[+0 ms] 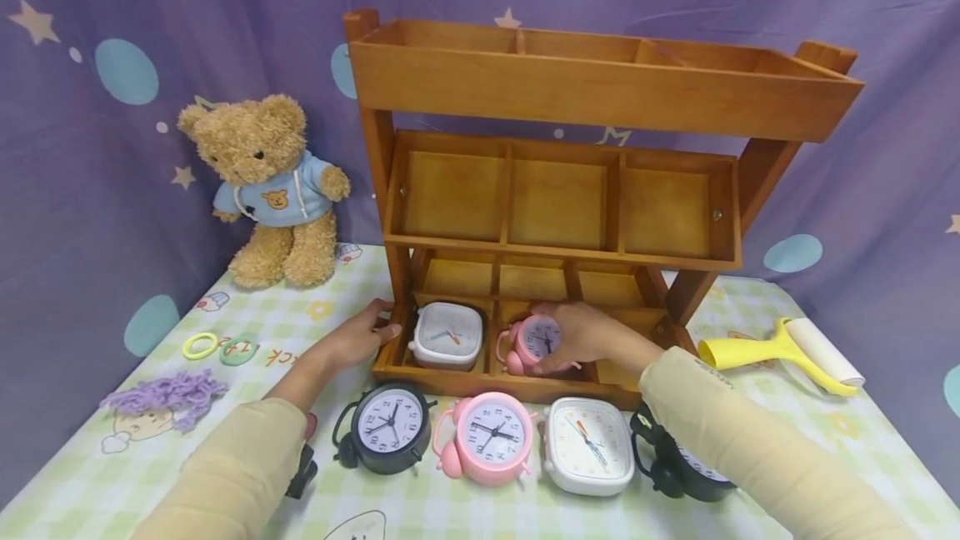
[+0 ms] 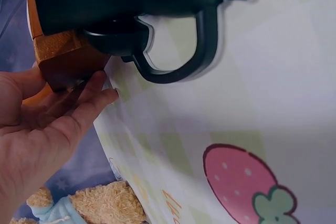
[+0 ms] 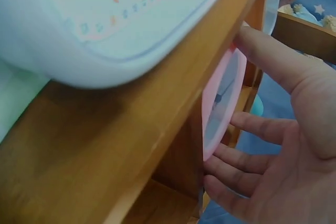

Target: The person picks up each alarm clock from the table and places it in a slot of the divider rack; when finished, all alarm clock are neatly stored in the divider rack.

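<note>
At the left end of the wooden shelf (image 1: 600, 94), my left hand (image 1: 358, 336) grips the bottom tray's side, thumb and fingers around its wooden corner (image 2: 71, 66). My right hand (image 1: 583, 332) holds a pink alarm clock (image 1: 542, 332) in the tray's middle compartment. The right wrist view shows my thumb and fingers at opposite edges of this pink clock (image 3: 224, 95). A white square clock (image 1: 447, 330) leans in the left compartment. In front of the shelf are a black clock (image 1: 390, 425), a pink one (image 1: 495, 440), a white one (image 1: 588, 446) and another black one (image 1: 690, 477), partly behind my right sleeve.
A teddy bear (image 1: 277, 190) in a blue hoodie sits left of the shelf. To the right lies a yellow-handled lint roller (image 1: 787, 352). A yellow ring (image 1: 201, 335), a green ring (image 1: 238, 340) and purple yarn (image 1: 168, 394) lie on the left. My left sleeve partly covers a dark object (image 1: 302, 473).
</note>
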Demonstrator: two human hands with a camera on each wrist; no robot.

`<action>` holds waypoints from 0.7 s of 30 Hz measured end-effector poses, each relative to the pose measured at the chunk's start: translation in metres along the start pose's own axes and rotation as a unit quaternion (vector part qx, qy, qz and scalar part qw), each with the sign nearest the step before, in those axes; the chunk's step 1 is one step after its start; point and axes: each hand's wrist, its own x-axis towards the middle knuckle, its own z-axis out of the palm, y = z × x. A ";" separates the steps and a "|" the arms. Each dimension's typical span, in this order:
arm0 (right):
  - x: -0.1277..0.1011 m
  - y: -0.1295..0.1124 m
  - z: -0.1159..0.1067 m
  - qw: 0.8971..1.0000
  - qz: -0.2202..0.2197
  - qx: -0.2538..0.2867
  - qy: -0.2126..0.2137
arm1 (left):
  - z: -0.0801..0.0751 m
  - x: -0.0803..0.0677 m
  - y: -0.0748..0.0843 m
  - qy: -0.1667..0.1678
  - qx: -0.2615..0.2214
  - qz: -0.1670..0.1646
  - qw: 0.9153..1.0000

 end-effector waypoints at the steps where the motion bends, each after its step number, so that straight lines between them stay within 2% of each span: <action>1: 0.000 0.001 -0.001 1.000 -0.001 0.005 -0.003 | 0.000 0.000 0.000 0.000 -0.001 0.000 1.000; 4: -0.002 0.002 -0.004 1.000 0.002 0.014 -0.008 | 0.000 0.000 0.001 0.000 -0.003 -0.002 1.000; 9: -0.009 0.003 -0.011 1.000 0.010 0.000 0.013 | 0.000 0.000 0.000 -0.001 -0.008 -0.005 1.000; 21: -0.039 0.014 -0.025 0.995 -0.048 0.002 0.085 | 0.000 0.000 0.001 -0.005 -0.006 -0.005 1.000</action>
